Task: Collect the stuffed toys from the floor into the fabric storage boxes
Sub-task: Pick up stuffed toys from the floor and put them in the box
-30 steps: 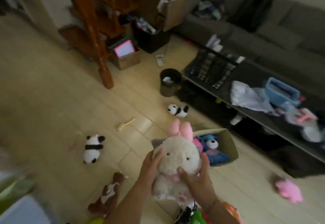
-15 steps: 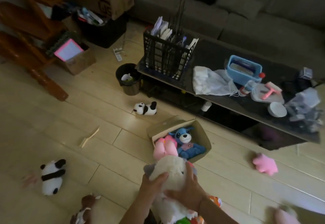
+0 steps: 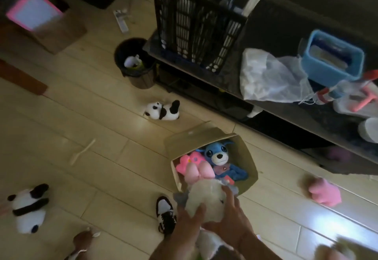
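- Pale plank floor (image 3: 86, 104) lies strewn with toys beside a dark low table (image 3: 286, 88).
- Left hand (image 3: 187, 222) and right hand (image 3: 231, 221) both grip the white plush rabbit (image 3: 204, 200), its pink ears over the near rim of the fabric box (image 3: 248, 163).
- Risk: the box already holds a blue plush dog (image 3: 217, 155), so the bulky rabbit may perch on top and roll out, or catch the soft near wall and tip it.

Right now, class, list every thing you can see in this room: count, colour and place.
white bunny toy: one, white with pink ears, held over the box's near edge
storage box: one, beige, on the floor by the table
blue dog toy: one, blue, in the box
pink toy: one, on the floor at right
panda toys: two, black-and-white, on the floor
bin: one, dark, beside the table
crate: one, black, on the table
shoe: one, black-and-white
left hand: grips the bunny
right hand: grips the bunny
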